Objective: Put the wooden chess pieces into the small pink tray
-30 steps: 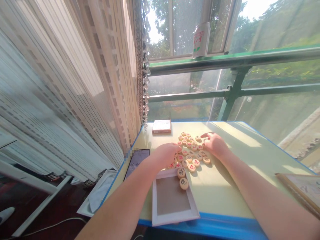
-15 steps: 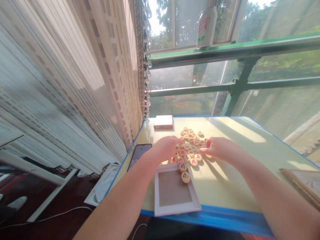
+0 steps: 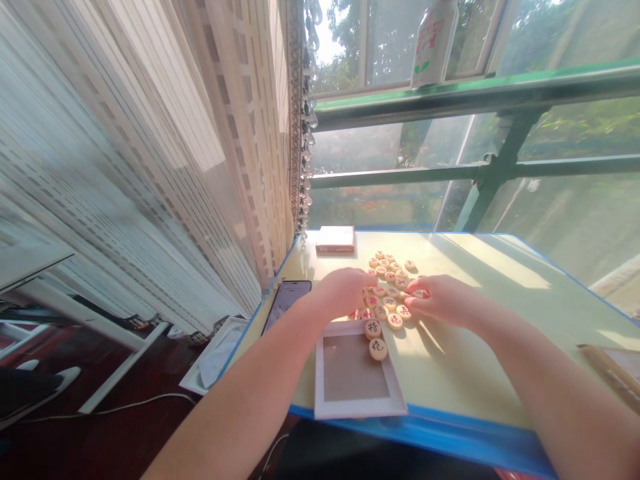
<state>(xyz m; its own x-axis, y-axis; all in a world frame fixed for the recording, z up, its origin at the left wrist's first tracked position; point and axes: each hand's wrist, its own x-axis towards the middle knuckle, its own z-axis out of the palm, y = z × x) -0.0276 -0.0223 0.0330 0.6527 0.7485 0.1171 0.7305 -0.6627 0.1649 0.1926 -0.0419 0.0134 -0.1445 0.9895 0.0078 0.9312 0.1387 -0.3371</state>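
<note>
Round wooden Chinese chess pieces (image 3: 390, 302) with red and black characters lie in a loose cluster on the pale table. At the cluster's left side is my left hand (image 3: 347, 291), its fingers reaching over the pieces and its thumb largely hidden. From the right my right hand (image 3: 443, 298) reaches in, finger and thumb apart beside the nearest pieces. Neither hand has lifted a piece. A shallow white box (image 3: 360, 408) sits at the near edge. Two black-marked pieces, one piece (image 3: 373, 329) at its far rim and another piece (image 3: 378, 349) just below, rest there.
A phone (image 3: 287, 300) lies at the table's left edge, partly behind my left forearm. Toward the back left is a small white-and-orange box (image 3: 335, 239). A wooden-edged object (image 3: 613, 377) lies at right. Curtains (image 3: 200, 133) hang left; a can (image 3: 434, 45) stands on the green railing.
The view has shifted, so the table appears slightly farther right. My right hand has moved inward toward the cluster, and some pieces on that side sit closer together.
</note>
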